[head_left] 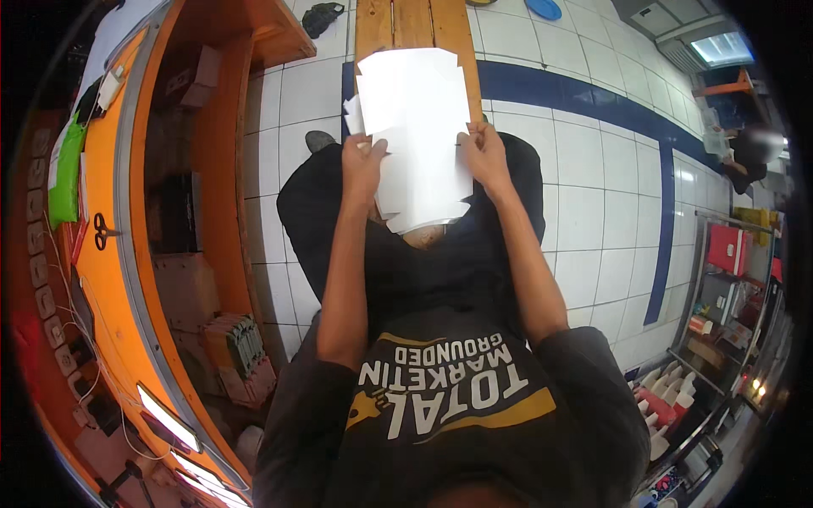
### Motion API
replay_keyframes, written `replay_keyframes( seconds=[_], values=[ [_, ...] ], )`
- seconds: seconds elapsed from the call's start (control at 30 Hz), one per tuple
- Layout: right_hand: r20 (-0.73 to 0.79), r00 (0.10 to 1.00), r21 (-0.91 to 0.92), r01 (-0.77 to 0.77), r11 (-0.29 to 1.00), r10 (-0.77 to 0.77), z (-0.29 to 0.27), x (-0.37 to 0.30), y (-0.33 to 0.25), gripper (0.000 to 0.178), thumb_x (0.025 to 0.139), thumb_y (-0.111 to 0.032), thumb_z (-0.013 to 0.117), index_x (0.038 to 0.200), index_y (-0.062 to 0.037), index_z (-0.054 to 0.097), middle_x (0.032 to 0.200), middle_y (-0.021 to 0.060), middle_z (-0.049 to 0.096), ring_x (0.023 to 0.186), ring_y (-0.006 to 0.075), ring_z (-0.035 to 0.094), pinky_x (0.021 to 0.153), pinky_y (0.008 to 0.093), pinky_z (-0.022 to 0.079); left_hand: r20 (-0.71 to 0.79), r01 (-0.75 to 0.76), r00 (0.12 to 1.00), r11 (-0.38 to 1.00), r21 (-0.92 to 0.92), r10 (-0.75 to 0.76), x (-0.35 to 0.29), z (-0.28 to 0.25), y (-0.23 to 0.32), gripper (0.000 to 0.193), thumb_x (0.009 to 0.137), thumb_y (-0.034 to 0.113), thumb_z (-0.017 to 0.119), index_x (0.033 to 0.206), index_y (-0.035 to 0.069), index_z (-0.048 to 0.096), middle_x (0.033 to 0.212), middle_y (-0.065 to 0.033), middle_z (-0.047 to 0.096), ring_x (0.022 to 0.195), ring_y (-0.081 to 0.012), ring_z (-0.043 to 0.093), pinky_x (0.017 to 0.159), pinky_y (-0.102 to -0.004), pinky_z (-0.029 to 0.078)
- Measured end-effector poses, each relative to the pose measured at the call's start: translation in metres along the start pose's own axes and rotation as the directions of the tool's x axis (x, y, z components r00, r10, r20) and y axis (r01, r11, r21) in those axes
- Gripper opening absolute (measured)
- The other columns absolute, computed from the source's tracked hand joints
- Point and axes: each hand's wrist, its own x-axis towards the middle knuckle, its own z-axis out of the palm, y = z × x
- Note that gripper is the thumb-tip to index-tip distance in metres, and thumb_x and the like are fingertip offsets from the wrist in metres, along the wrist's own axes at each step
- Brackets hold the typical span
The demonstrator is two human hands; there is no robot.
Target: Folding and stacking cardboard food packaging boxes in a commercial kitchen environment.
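Dark cloth of a T-shirt point(474, 457) with white and yellow print fills the near part of the view, and black trousers point(318, 199) spread to both sides of a wooden bench point(394, 25). White card sheets point(419, 135) with notched, cut-out outlines are stacked over the bench, between its left and right edges; whether they rest flat on the wood or are lifted a little, I cannot tell. Smaller white pieces point(352, 117) poke out along the bench's left edge. The left hand point(362, 169) pinches the stack's left side, thumb on top and fingers curled. The right hand point(484, 161) grips the opposite side in a similar narrow pinch, slightly farther from the body. Off to the left, black-handled scissors point(102, 231) lie near the grey edge of an orange counter point(106, 161), with a green packet point(66, 182) toward the counter's far side.
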Motion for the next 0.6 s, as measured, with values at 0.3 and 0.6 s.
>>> replay_keyframes(
  seconds=[0.3, 0.6],
  values=[
    [0.357, 0.914, -0.035, 0.217, 0.975, -0.191, -0.045, -0.009, -0.021, 0.03, 0.093, -0.009, 0.061, 0.122, -0.0006, 0.061, 0.101, 0.0164, 0.071, 0.098, 0.0239, 0.069, 0.09, 0.0353, 0.053, 0.102, 0.225, 0.971, 0.971, -0.085, -0.217, 0.02, -0.028, -0.027, 0.022, 0.095, 0.01, 0.066, 0.107, -0.005, 0.054, 0.094, -0.0163, 0.065, 0.077, -0.0208, 0.068, 0.063, -0.0362, 0.06],
    [0.684, 0.382, -0.289, 0.924, 0.25, -0.621, -0.04, 0.006, -0.013, 0.036, 0.089, -0.01, 0.056, 0.122, -0.0051, 0.067, 0.124, 0.0117, 0.068, 0.118, 0.0272, 0.063, 0.106, 0.0423, 0.047, 0.178, 0.345, 0.919, 0.936, 0.063, -0.351, 0.008, -0.046, -0.057, 0.022, 0.094, 0.009, 0.066, 0.11, 0.0, 0.055, 0.103, -0.0157, 0.063, 0.086, -0.0201, 0.067, 0.073, -0.0347, 0.058]
  ],
)
